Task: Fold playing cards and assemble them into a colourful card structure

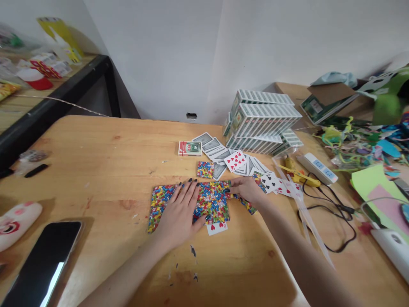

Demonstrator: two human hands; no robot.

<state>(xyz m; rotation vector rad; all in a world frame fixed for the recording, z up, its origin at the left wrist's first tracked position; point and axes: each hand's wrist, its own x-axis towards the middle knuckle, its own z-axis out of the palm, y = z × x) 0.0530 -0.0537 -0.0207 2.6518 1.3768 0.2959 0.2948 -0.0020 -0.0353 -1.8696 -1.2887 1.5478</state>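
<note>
My left hand (pixel 180 213) lies flat with fingers spread on a flat piece covered in a busy red, blue, yellow and green print, the patterned sheet (pixel 215 209). At that sheet's right end, the fingertips of my right hand (pixel 247 189) are pinched together on its edge. Under the right hand, another patterned strip (pixel 247 205) slants off to the right. A playing card, the eight of hearts (pixel 217 228), pokes out below the sheet's near edge. Just beyond the sheet rests a small patterned square (pixel 205 169). What lies under my left palm is hidden.
Grey-backed playing cards (pixel 215 149) are fanned out behind my hands, beside a card box (pixel 190 148). Stacked card cartons (pixel 262 123) stand at the back. On the right are a yellow glue gun (pixel 302 175), a power strip (pixel 318 167) and cables. A phone (pixel 44 264) lies front left.
</note>
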